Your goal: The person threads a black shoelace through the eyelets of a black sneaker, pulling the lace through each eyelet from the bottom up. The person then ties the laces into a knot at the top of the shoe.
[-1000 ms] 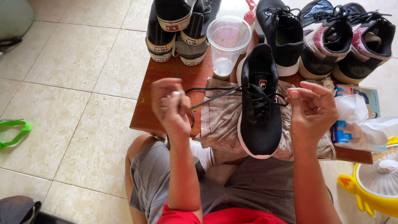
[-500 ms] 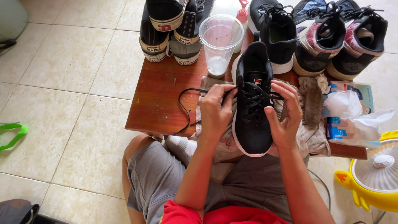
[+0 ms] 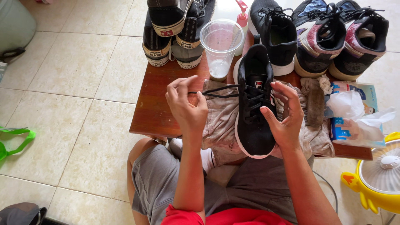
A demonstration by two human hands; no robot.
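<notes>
Fingers [image 3: 196, 94] of left hand [image 3: 186, 107] pinch black lace [image 3: 216, 92] (pulled taut leftward); right hand [image 3: 284, 114] fingers curl, gripping black sneaker [image 3: 253, 104] on stained cloth [image 3: 221, 121], table [image 3: 154, 108] front edge.

You have seven shoes on view: one black sneaker [image 3: 253, 108] at your hands, two canvas shoes [image 3: 177, 31] at eleven o'clock, four sneakers [image 3: 321, 35] at one o'clock. One plastic cup [image 3: 221, 43], one pump bottle [image 3: 242, 18].
</notes>
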